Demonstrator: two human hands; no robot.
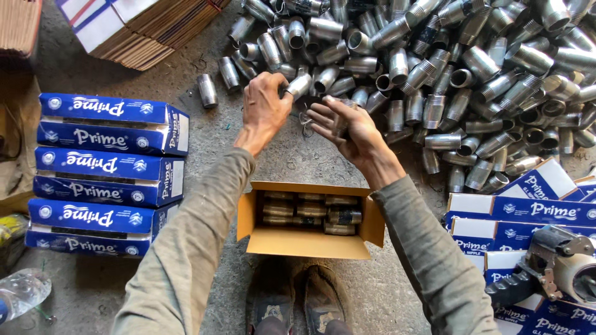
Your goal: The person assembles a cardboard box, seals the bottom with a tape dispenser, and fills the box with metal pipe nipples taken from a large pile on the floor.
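Observation:
My left hand [264,107] is closed around a short threaded metal pipe nipple [300,85] at the near edge of a big pile of pipe nipples [472,68]. My right hand [345,127] is palm up just to its right, fingers spread, with one pipe nipple [341,126] lying across the fingers. Below both hands an open cardboard box [308,242] sits on the floor, with several nipples [310,214] laid in rows inside. My shoes [298,298] are right under the box.
Three closed blue-and-white boxes [105,174] are stacked in a row at left. More such boxes [528,214] and a tape dispenser [559,267] lie at right. Flat cardboard sheets [143,31] rest at top left. One loose nipple [207,90] lies on the concrete floor. A plastic bottle [22,291] is at bottom left.

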